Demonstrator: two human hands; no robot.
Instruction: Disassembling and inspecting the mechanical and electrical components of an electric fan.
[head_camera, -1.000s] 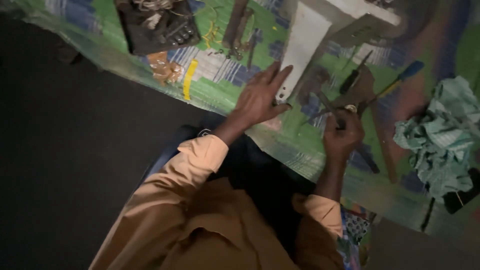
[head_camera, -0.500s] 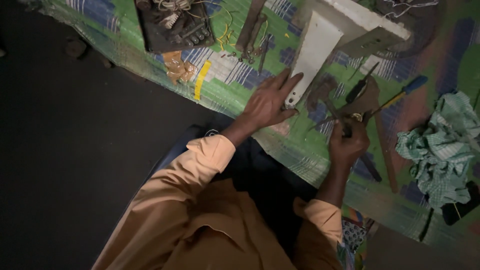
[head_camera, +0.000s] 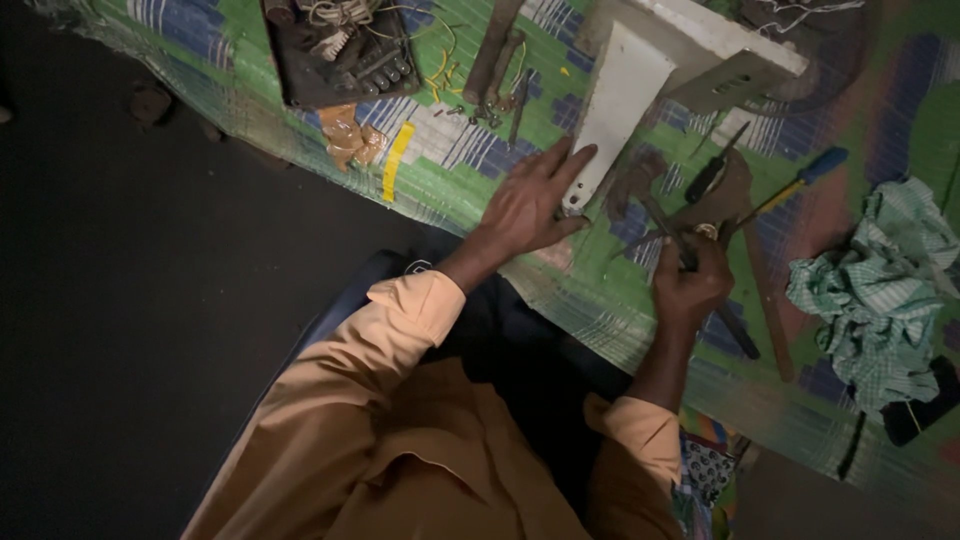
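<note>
The left hand (head_camera: 530, 205) lies flat, fingers spread, its grip resting on the lower end of a long white panel (head_camera: 612, 110) that runs toward twelve o'clock across the green and blue mat (head_camera: 450, 175). The right hand (head_camera: 690, 285) is closed, its grip pinching a dark slim tool (head_camera: 665, 225). At two o'clock of it lies a blue-handled screwdriver (head_camera: 800, 185); at three o'clock, a crumpled checked cloth (head_camera: 880, 290). At ten o'clock sit a yellow strip (head_camera: 396, 162) and a dark box of wires (head_camera: 340, 50).
</note>
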